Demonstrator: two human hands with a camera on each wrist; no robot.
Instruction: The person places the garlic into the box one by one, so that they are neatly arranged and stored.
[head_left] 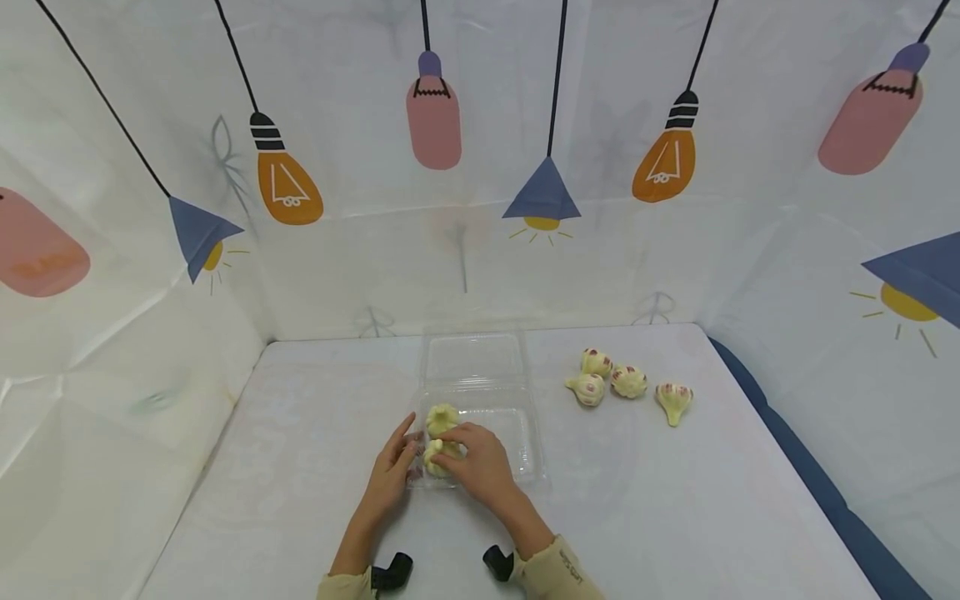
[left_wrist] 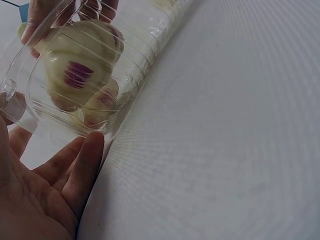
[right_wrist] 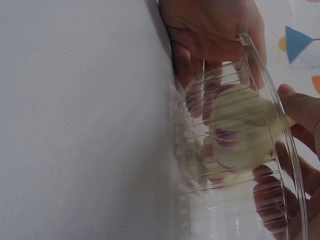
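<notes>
A clear plastic clamshell box [head_left: 504, 429] lies with its lid raised toward the back. Inside its left part, my right hand [head_left: 486, 468] pinches a pale garlic bulb [head_left: 433, 460] between thumb and fingers. Just behind that one sits another garlic bulb [head_left: 442, 417], its stem end hidden. Along the box's left wall rests my left hand [head_left: 390, 471], fingers extended; in the left wrist view the left hand's fingertips [left_wrist: 92, 142] touch the plastic. Purple marks show on the held bulb [right_wrist: 237, 130] through the ribbed wall in the right wrist view.
Several garlic bulbs [head_left: 628, 381] with reddish marks lie at the back right of the white table [head_left: 637, 500]. White sheeting [head_left: 480, 275] printed with lamps and bulbs stands behind and at both sides. Dark blue cloth [head_left: 795, 450] borders the right table edge.
</notes>
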